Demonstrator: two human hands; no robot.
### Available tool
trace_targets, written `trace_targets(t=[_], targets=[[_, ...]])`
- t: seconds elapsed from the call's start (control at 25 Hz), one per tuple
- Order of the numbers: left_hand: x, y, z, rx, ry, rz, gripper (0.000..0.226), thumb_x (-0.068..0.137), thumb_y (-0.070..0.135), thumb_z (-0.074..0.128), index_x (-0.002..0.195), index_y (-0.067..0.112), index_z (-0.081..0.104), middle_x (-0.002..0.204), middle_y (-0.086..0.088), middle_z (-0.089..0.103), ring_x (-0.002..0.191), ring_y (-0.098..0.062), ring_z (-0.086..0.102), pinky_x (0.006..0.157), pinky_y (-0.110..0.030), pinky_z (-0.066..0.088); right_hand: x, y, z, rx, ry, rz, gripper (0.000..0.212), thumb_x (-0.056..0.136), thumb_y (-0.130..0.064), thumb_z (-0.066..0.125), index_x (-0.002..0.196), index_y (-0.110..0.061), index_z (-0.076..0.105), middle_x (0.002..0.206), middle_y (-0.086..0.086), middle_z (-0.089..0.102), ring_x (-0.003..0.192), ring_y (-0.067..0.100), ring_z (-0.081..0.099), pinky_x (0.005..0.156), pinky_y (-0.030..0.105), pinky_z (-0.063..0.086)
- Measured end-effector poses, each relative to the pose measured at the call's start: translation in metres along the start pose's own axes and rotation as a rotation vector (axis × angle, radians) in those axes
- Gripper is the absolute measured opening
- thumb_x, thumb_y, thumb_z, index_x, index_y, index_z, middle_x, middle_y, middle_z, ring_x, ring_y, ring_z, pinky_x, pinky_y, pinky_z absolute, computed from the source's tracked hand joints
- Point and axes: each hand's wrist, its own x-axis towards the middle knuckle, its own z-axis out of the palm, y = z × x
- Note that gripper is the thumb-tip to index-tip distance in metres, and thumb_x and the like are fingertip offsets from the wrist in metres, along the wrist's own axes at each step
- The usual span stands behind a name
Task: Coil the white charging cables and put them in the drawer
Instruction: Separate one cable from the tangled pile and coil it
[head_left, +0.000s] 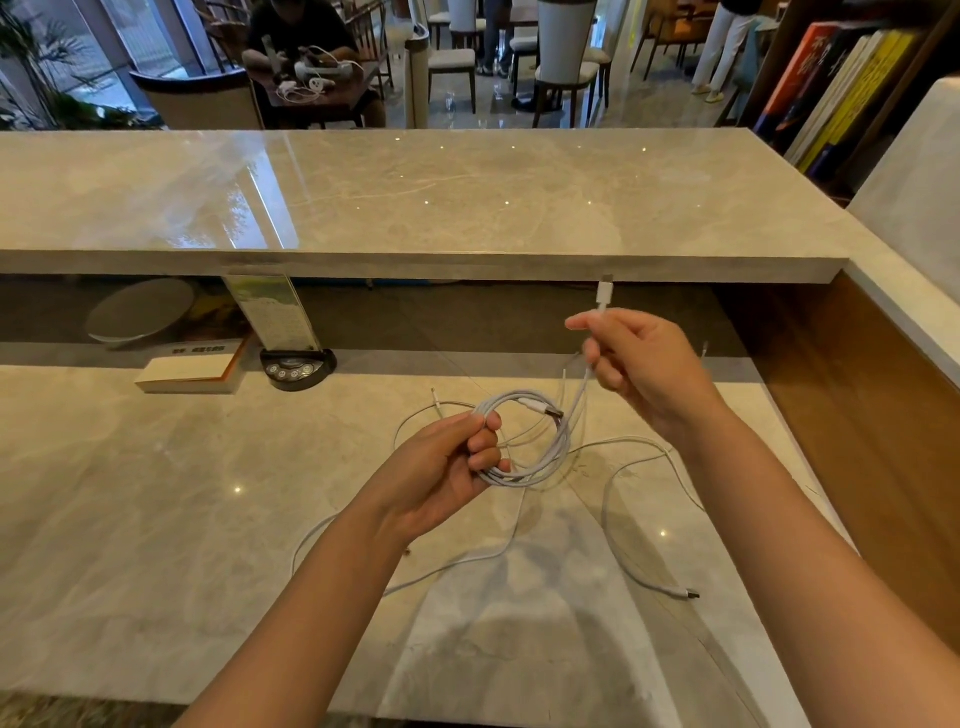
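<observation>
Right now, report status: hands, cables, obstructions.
Left hand grips coiled cable. Right hand pinches its plug end. Loose cable uncoiled on counter. No drawer visible.

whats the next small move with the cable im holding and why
Probably bring the right hand down to lay its short free end, plug up, onto the coil gripped by the left hand; little cable seems left to wind.
</observation>
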Motion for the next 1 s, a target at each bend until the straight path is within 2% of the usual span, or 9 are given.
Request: trace_targets(t=[0.12, 0.28, 0.36, 0.44, 0.52, 0.6, 0.76, 0.92, 1.0], targets=[[0.001, 0.0, -0.003, 0.027, -0.011, -0.002, 0.026, 0.098, 0.012, 0.033, 0.082, 0.008, 0.054, 0.057, 0.003, 0.036, 0.047, -0.007, 0.034, 0.065, -0.025, 0.047, 0.002, -0.001, -0.008, -0.018, -0.094, 0.15, 0.028, 0.095, -0.005, 0.037, 0.107, -0.008, 0.063, 0.071, 0.006, 0.056, 0.052, 0.009, 0.046, 0.047, 0.017, 0.041], [0.001, 0.001, -0.003, 0.024, -0.053, -0.022, 0.023, 0.095, 0.013, 0.035, 0.082, 0.008, 0.053, 0.057, 0.003, 0.033, 0.047, -0.007, 0.032, 0.063, -0.024, 0.048, 0.004, 0.001, -0.007, -0.145, -0.019, 0.078, 0.029, 0.094, 0.0, 0.042, 0.111, -0.01, 0.063, 0.07, 0.005, 0.059, 0.052, 0.008, 0.045, 0.049, 0.017, 0.041], [-0.001, 0.004, -0.004, 0.048, -0.091, -0.026, 0.018, 0.091, 0.014, 0.04, 0.08, 0.009, 0.053, 0.058, 0.003, 0.033, 0.048, -0.008, 0.031, 0.063, -0.024, 0.048, 0.007, 0.003, -0.003, -0.32, 0.015, 0.027, 0.027, 0.091, -0.001, 0.047, 0.108, -0.01, 0.066, 0.069, 0.003, 0.061, 0.051, 0.008, 0.045, 0.05, 0.019, 0.039], [-0.004, 0.006, -0.004, 0.126, -0.148, -0.029, 0.015, 0.091, 0.013, 0.043, 0.08, 0.009, 0.053, 0.059, 0.004, 0.032, 0.049, -0.007, 0.03, 0.061, -0.023, 0.046, 0.008, 0.0, 0.002, -0.637, -0.14, -0.006, 0.025, 0.091, -0.004, 0.05, 0.105, -0.013, 0.068, 0.07, 0.0, 0.062, 0.052, 0.008, 0.047, 0.049, 0.02, 0.041], [-0.005, 0.006, -0.003, 0.2, -0.187, -0.032, 0.02, 0.094, 0.013, 0.038, 0.08, 0.009, 0.052, 0.059, 0.005, 0.033, 0.049, -0.006, 0.031, 0.059, -0.022, 0.044, 0.007, -0.007, 0.009, -0.935, -0.424, -0.029, 0.026, 0.092, -0.007, 0.049, 0.104, -0.019, 0.069, 0.071, -0.004, 0.063, 0.049, 0.007, 0.051, 0.051, 0.021, 0.044], [-0.004, 0.003, -0.003, 0.23, -0.175, -0.035, 0.025, 0.097, 0.012, 0.034, 0.08, 0.009, 0.052, 0.058, 0.005, 0.034, 0.049, -0.006, 0.03, 0.058, -0.021, 0.043, 0.007, -0.012, 0.013, -1.107, -0.581, -0.047, 0.03, 0.093, -0.007, 0.047, 0.107, -0.02, 0.069, 0.074, -0.006, 0.064, 0.048, 0.006, 0.054, 0.055, 0.021, 0.047], [-0.006, 0.001, -0.005, 0.237, -0.166, -0.021, 0.026, 0.097, 0.012, 0.033, 0.079, 0.009, 0.051, 0.059, 0.004, 0.033, 0.05, -0.007, 0.03, 0.059, -0.022, 0.043, 0.004, -0.012, 0.018, -1.101, -0.644, 0.019, 0.033, 0.094, -0.005, 0.04, 0.104, -0.019, 0.069, 0.069, -0.009, 0.062, 0.049, 0.005, 0.055, 0.053, 0.017, 0.044], [-0.007, 0.003, -0.006, 0.259, -0.15, 0.015, 0.028, 0.097, 0.013, 0.033, 0.077, 0.011, 0.051, 0.059, 0.004, 0.034, 0.052, -0.008, 0.029, 0.061, -0.023, 0.042, 0.006, -0.005, 0.019, -0.989, -0.617, 0.107, 0.036, 0.096, -0.015, 0.036, 0.081, -0.004, 0.067, 0.05, -0.008, 0.056, 0.046, 0.009, 0.044, 0.053, 0.022, 0.04], [-0.006, 0.004, -0.006, 0.23, -0.152, 0.005, 0.027, 0.097, 0.013, 0.034, 0.076, 0.01, 0.052, 0.059, 0.003, 0.035, 0.052, -0.008, 0.031, 0.061, -0.024, 0.043, 0.007, -0.004, 0.019, -0.872, -0.611, 0.086, 0.038, 0.096, -0.014, 0.035, 0.085, -0.001, 0.069, 0.05, -0.007, 0.052, 0.044, 0.007, 0.041, 0.049, 0.019, 0.037]])
